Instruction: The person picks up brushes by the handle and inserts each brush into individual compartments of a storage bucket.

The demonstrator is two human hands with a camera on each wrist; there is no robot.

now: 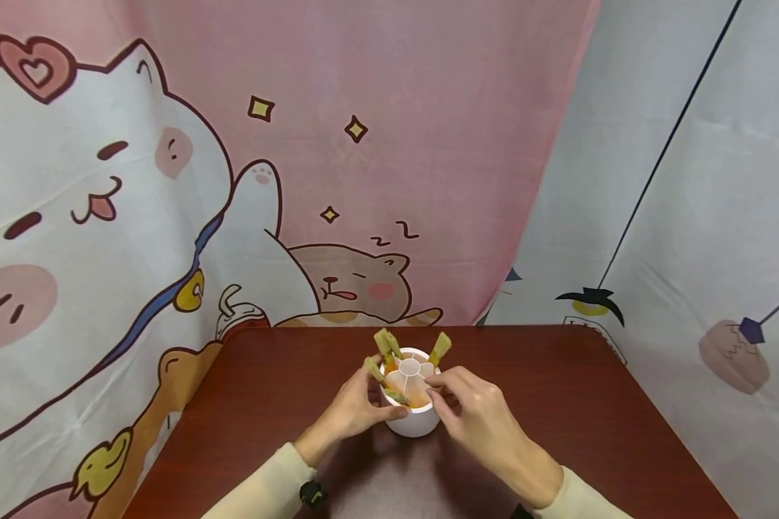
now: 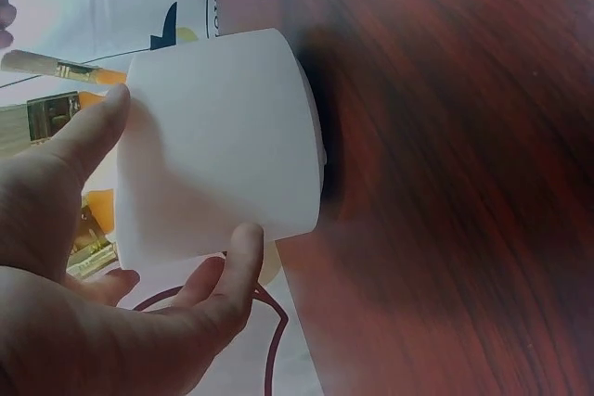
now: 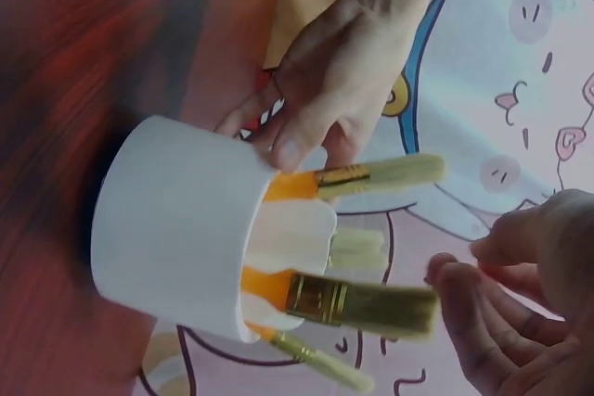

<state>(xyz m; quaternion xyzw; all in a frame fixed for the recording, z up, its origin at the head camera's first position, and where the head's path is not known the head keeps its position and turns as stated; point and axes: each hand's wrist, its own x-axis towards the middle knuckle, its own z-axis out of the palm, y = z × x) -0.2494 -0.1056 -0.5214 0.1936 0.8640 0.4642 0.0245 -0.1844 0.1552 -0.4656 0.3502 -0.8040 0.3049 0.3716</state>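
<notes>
A white brush pot (image 1: 412, 424) with a divided insert stands on the table. My left hand (image 1: 357, 405) grips its left side, thumb toward the front and fingers around the wall. Several paintbrushes with orange handles and pale bristles stand bristle-up in the compartments; a wide paintbrush (image 3: 362, 305) and a narrower paintbrush (image 3: 380, 176) show clearly in the right wrist view. My right hand (image 1: 477, 407) hovers by the pot's right rim, fingers loosely bent. In the right wrist view its fingertips (image 3: 445, 268) are close to the wide brush's bristles, with nothing visible held.
The pot stands on a dark reddish-brown table (image 1: 273, 382). Behind the table hangs a pink cartoon cloth (image 1: 441, 180), and a pale printed cloth (image 1: 675, 216) hangs on the right.
</notes>
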